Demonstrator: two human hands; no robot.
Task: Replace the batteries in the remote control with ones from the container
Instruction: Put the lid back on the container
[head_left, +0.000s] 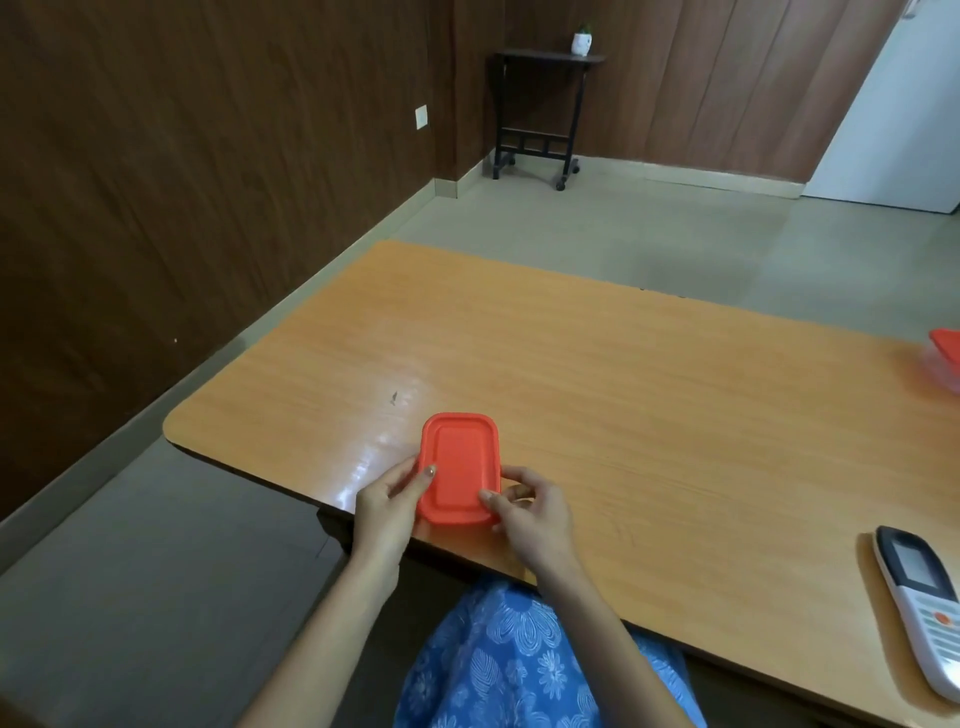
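Our left hand (390, 498) and right hand (524, 512) grip the red-lidded container (460, 467) by its sides, lower centre on the table (623, 389), remote control (922, 608) lower right, lid on.

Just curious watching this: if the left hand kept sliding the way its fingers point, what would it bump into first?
The left hand points rightward and is already against the red-lidded container, so that comes first. Just past it waits the right hand, gripping the opposite side.
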